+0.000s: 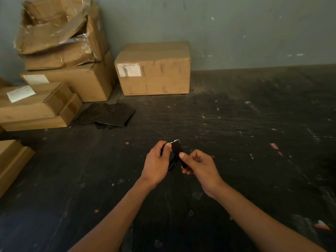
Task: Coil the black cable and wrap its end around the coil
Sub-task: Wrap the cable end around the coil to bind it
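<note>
Hands (157,159) (199,165) meet mid-air, both pinching black cable (175,155).

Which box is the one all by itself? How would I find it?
Look at the grey wall at the back, where the dark floor meets it. Left is a messy stack of boxes; just right of it stands the lone box. It is closed and neat, with nothing on top and a white label on its front.
</note>
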Motion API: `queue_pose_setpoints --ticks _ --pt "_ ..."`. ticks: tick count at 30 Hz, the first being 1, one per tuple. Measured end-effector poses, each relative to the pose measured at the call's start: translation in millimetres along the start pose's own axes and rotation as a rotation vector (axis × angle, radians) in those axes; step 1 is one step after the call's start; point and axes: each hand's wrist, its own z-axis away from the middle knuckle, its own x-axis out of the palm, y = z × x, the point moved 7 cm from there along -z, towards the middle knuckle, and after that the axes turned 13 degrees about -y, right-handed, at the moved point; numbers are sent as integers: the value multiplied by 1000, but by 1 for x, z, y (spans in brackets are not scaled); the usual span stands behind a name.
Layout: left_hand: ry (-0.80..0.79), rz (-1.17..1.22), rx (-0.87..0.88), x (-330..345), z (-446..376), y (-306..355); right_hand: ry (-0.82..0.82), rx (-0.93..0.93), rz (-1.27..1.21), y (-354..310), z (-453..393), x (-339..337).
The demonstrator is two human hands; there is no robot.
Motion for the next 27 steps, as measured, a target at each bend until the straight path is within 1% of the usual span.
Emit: queue_pose_setpoints --ticks 3,5,11,14,17,23,27 --pt "-34 -33 45 5 2 5 40 42 -117 4 -4 -4" --pt "-36 -46 56 6 3 5 44 71 -145 5 -3 -4" --pt "-40 -43 35 10 2 -4 91 134 -140 10 1 -6" --pt "-26 -51 39 10 1 -6 86 149 -100 9 1 -4" --pt "-5 -71 45 9 -2 -8 66 179 -150 11 1 0" --pt "-12 -9 26 14 0 -18 11 388 -358 25 4 14" --pt "10 18 10 15 3 -25 11 467 -417 32 6 18"
